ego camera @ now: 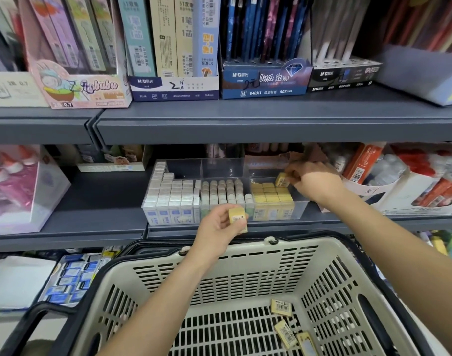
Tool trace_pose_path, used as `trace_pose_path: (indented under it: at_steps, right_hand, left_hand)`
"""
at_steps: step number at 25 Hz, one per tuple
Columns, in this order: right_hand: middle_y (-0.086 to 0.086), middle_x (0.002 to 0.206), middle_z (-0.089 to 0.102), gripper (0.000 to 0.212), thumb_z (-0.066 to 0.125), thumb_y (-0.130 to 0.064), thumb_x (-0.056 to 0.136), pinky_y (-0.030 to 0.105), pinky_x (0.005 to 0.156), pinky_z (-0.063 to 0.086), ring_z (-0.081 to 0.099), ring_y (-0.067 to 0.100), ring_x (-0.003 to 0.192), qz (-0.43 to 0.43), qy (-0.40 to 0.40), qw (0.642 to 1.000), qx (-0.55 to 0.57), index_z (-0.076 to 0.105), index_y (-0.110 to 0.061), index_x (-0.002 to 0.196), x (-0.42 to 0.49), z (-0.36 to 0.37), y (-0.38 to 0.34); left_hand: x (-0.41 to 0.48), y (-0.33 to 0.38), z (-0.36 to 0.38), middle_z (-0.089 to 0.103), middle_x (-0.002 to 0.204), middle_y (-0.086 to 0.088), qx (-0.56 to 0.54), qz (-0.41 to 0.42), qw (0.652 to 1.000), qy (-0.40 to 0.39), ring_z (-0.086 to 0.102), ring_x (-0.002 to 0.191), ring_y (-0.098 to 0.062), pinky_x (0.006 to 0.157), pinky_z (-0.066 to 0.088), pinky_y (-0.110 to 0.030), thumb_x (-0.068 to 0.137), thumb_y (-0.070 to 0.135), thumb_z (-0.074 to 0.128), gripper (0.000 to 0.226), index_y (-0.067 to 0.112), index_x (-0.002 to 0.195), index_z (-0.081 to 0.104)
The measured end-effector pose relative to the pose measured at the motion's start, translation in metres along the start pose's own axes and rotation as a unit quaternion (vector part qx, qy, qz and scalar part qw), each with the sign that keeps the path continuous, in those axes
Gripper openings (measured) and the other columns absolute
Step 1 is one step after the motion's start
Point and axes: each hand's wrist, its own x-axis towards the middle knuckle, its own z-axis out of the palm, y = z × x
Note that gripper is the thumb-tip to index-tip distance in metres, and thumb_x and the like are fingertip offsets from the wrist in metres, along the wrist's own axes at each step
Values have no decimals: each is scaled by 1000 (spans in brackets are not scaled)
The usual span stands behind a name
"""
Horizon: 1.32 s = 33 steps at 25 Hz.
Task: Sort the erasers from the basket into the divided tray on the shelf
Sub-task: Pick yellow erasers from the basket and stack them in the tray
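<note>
Basket (219, 273) below the tray (300, 209) held 3 erasers (281, 307). Your left hand (217, 227) pinched 1 before it, your right hand (312, 181) 1 over its right bay. Likely light, firm; pinch the sides.

One basket (297, 244), one tray (219, 167), three loose erasers (281, 307), left hand (217, 228) with one eraser (237, 217), right hand (315, 181) with one eraser (281, 179).

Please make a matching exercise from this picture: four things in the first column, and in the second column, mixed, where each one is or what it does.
1. left hand
2. right hand
3. white erasers
4. basket

A. in the tray's left compartment
B. has three loose erasers on its floor
C. pinches one yellow eraser above the tray's right compartment
D. grips another yellow eraser before the tray's front wall

Pairs: 1-D, 2-C, 3-A, 4-B.
</note>
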Motion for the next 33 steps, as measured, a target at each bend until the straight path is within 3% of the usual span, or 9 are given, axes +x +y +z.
trace_pose_path:
  at_steps: [11, 14, 16, 18, 20, 22, 26, 29, 33]
  right_hand:
    - [4, 109, 66, 23, 40, -20, 92, 36, 92, 33, 57, 27, 99, -33, -63, 996, -48, 60, -25, 102, 4, 17, -5]
    - [4, 110, 67, 24, 45, -27, 94, 37, 95, 36, 57, 27, 104, -16, -4, 1000, 14, 63, -25, 110, -18, 10, -9]
    - [2, 99, 70, 20, 53, -25, 92, 35, 87, 44, 60, 23, 94, -35, 85, 988, 126, 66, -19, 106, -52, 10, -15]
    - [-6, 87, 68, 16, 58, -24, 89, 19, 75, 44, 59, 10, 81, -73, 107, 961, 244, 68, -19, 101, -95, 14, -27]
    - [-13, 84, 66, 15, 58, -30, 88, 8, 68, 42, 58, -2, 73, -115, 20, 954, 277, 67, -24, 98, -137, 28, -45]
    - [-11, 91, 68, 20, 55, -37, 89, 15, 71, 47, 60, 1, 78, -170, -166, 945, 225, 64, -27, 104, -168, 50, -64]
    - [1, 114, 63, 44, 60, -35, 88, 26, 78, 43, 58, 18, 101, -226, -471, 848, 94, 51, -21, 128, -205, 101, -96]
    - [5, 128, 55, 52, 62, -31, 87, 25, 79, 38, 53, 24, 113, -242, -538, 807, 42, 45, -15, 133, -232, 139, -114]
    - [10, 132, 52, 57, 65, -29, 85, 28, 81, 39, 51, 28, 115, -246, -539, 804, 47, 42, -14, 135, -259, 168, -123]
  left_hand:
    - [-3, 6, 2, 68, 103, 0, 23, 12, 1000, -2, 64, 99, -10, 88, 52, -26, 84, 1, 65, 31, 29, 98, 60]
    - [-13, 16, 6, 68, 103, -3, 15, 14, 1000, 14, 64, 101, -17, 89, 53, -30, 84, 0, 64, 31, 27, 98, 60]
    - [-35, 17, 6, 69, 96, 1, -20, 15, 1000, 3, 67, 94, -19, 75, 56, -27, 84, 1, 64, 31, 30, 95, 62]
    - [-64, 10, 4, 69, 90, 1, -34, 10, 999, -32, 69, 82, -15, 65, 55, -22, 85, 0, 62, 32, 30, 97, 63]
    - [-90, -4, 0, 68, 89, -2, -19, -29, 997, -65, 68, 77, -13, 66, 56, -23, 87, -1, 58, 30, 24, 104, 61]
    - [-107, -19, -2, 67, 95, -4, 15, -105, 991, -78, 68, 81, -12, 71, 56, -24, 88, 2, 58, 26, 21, 106, 60]
    - [-116, -44, -3, 62, 103, -9, 39, -255, 961, -97, 66, 88, -14, 69, 57, -24, 88, 5, 61, 17, 20, 94, 58]
    - [-121, -65, -3, 62, 104, -12, 37, -312, 944, -105, 65, 83, -13, 67, 57, -24, 88, 5, 61, 14, 18, 94, 57]
    - [-126, -87, -11, 62, 106, -16, -11, -375, 923, -85, 64, 85, -18, 79, 57, -33, 86, 0, 61, 19, 11, 100, 57]
